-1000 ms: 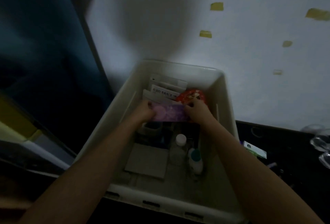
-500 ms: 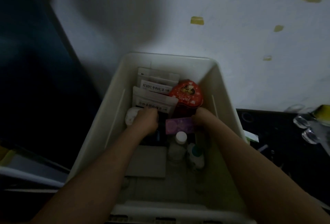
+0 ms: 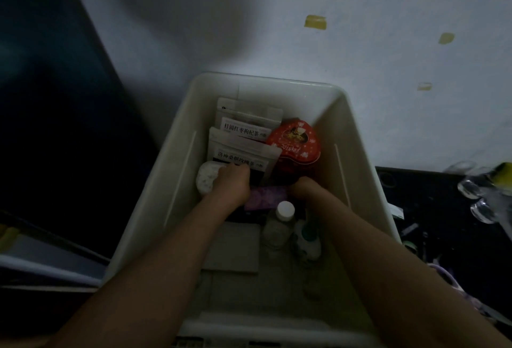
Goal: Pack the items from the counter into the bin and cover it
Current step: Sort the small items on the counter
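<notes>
The white bin (image 3: 357,159) fills the centre of the frame, still uncovered, with white pouches (image 3: 241,153) and a red tin (image 3: 296,142) standing at its upper end and bottles (image 3: 279,225) lower down. Both hands reach deep inside: the left hand (image 3: 232,184) and right hand (image 3: 304,189) flank a purple packet (image 3: 266,198), fingers turned under, so their grip cannot be told. The step appears to be seating this packet; next, withdraw and fetch remaining items from the dark counter (image 3: 432,209) at right.

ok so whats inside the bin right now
The bin holds white pouches, a red tin, a purple packet, two bottles and a grey flat box. Both hands reach in; the arms cover much of the floor.
</notes>
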### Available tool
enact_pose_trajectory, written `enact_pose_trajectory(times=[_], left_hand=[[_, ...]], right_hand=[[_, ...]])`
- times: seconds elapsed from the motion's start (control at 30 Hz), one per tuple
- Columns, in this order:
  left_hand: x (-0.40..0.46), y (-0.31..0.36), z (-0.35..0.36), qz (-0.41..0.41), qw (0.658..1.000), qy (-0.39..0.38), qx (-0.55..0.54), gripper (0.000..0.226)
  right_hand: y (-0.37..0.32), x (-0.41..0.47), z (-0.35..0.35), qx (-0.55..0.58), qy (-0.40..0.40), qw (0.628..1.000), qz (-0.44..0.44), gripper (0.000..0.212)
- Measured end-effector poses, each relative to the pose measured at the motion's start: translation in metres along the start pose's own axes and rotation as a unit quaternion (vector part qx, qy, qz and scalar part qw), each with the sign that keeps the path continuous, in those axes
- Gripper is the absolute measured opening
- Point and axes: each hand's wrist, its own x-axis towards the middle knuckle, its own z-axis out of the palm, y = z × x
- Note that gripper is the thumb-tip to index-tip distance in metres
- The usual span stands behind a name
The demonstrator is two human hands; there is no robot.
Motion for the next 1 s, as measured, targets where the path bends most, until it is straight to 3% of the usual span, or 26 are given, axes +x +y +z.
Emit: enact_pose_trajectory(times=[0.23, 0.6, 0.83, 0.93, 1.0], left_hand=[[0.003, -0.003, 0.003, 0.01, 1.0, 0.009, -0.009, 0.018], [0.002, -0.002, 0.001, -0.004, 0.999, 0.012, -0.035, 0.024], [-0.001, -0.002, -0.003, -0.007, 0.999, 0.007, -0.043, 0.026], [-0.005, 0.001, -0.009, 0.002, 1.0, -0.015, -0.01, 0.035], [-0.01, 0.004, -0.011, 0.0, 0.999, -0.027, 0.029, 0.053]], right_hand=[[0.002, 0.009, 0.005, 0.006, 0.015, 1.0, 0.013, 0.036], [0.015, 0.006, 0.016, -0.095, 0.053, 0.994, -0.028, 0.034], [0.019, 0.009, 0.018, -0.084, 0.068, 0.993, -0.042, 0.031], [0.02, 0.01, 0.018, -0.078, 0.066, 0.993, -0.05, 0.033], [0.018, 0.01, 0.018, -0.079, 0.057, 0.994, -0.051, 0.036]])
